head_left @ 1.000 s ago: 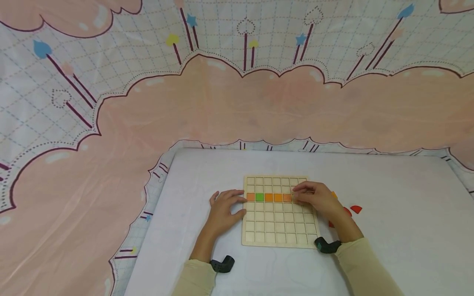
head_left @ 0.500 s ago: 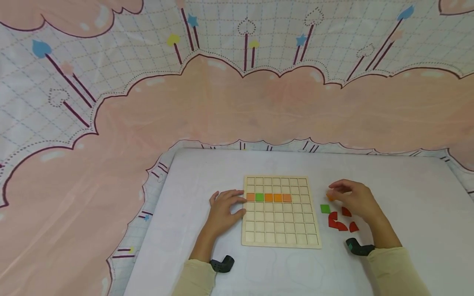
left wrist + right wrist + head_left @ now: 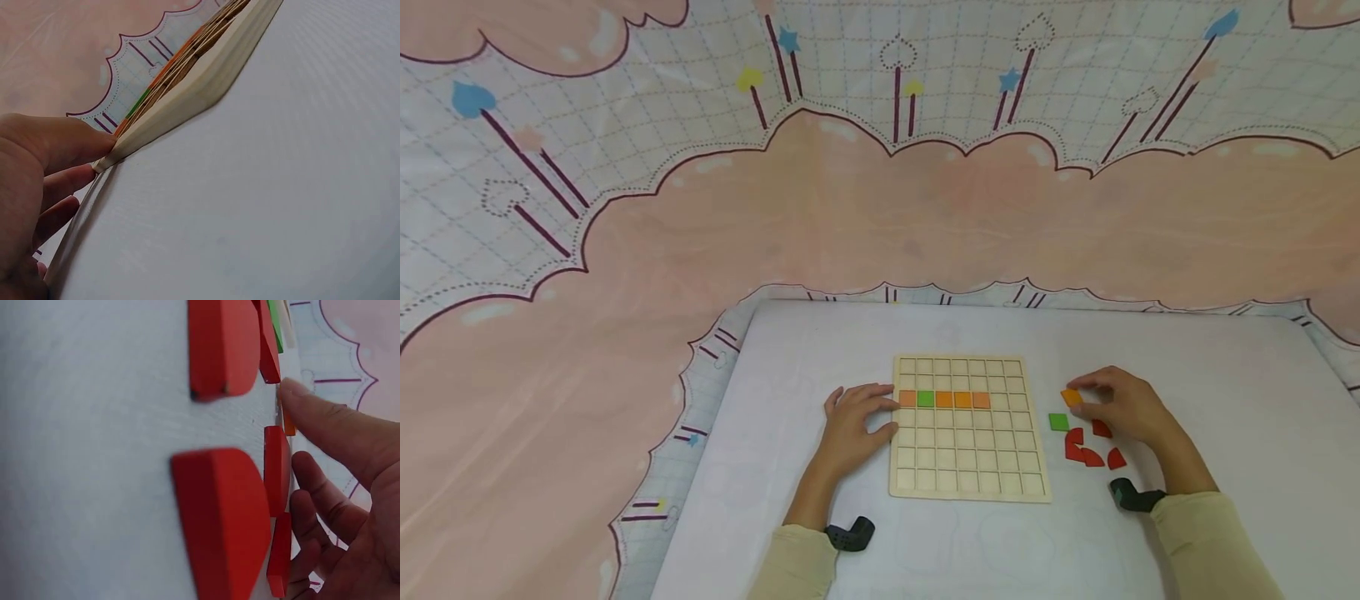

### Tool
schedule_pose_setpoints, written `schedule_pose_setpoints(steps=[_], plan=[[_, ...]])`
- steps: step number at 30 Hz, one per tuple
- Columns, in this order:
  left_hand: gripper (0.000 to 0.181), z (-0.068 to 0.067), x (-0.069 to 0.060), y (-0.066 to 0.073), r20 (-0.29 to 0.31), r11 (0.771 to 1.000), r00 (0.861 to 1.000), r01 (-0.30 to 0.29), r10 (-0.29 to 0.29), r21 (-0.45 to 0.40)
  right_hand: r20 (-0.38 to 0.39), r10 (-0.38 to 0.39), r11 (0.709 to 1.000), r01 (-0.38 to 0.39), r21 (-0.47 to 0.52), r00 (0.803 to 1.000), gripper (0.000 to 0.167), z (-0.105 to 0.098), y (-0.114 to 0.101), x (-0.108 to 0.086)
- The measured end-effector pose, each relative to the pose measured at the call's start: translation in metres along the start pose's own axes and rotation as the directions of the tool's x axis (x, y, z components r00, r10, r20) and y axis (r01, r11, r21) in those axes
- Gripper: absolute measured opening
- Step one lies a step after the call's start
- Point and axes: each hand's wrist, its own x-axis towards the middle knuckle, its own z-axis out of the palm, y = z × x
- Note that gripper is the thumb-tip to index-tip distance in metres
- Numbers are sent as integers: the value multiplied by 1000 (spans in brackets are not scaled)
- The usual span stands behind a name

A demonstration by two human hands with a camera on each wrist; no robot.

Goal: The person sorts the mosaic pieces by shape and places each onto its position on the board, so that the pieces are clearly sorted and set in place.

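Observation:
A pale wooden grid board (image 3: 968, 458) lies on the white table. One of its rows holds several square tiles, orange ones (image 3: 944, 400) and a green one (image 3: 926, 399). My left hand (image 3: 856, 425) touches the board's left edge with its fingertips; in the left wrist view the thumb (image 3: 81, 145) rests against the edge. Right of the board, my right hand (image 3: 1123, 406) pinches a loose orange tile (image 3: 1071, 397) between thumb and index finger. In the right wrist view that orange tile (image 3: 288, 422) shows below the thumb, while the index fingertip's contact is hidden.
Beside the right hand lie a loose green tile (image 3: 1058, 422) and several red rounded pieces (image 3: 1093, 458), one partly under the hand. A black device (image 3: 852, 535) sits at the left wrist, another (image 3: 1135, 497) at the right. Patterned cloth (image 3: 880, 217) hangs behind the table.
My right hand has moved off the board, from the tile row's right end to the loose pieces on the right, and is now at the orange tile. The left hand has stayed put.

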Motion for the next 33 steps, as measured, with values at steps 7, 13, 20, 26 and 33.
schedule_pose_setpoints(steps=[7,13,20,26,33], plan=[[26,1,1,-2,-3,1000,1000,1,-1,2,-21,-20,1000,20,-11,1000,35,4,4,4],[26,2,1,-2,-5,1000,1000,-5,5,-3,-34,-25,1000,25,-5,999,34,5,3,2],[25,3,2,-3,-7,1000,1000,1,-1,3,-47,-64,998,65,21,997,39,6,-9,-2],[25,2,2,-3,-7,1000,1000,-1,1,-2,-39,-88,994,90,63,995,40,13,-24,1],[26,2,2,-2,-6,1000,1000,0,0,-4,-24,-169,981,170,90,985,34,23,-45,6]])
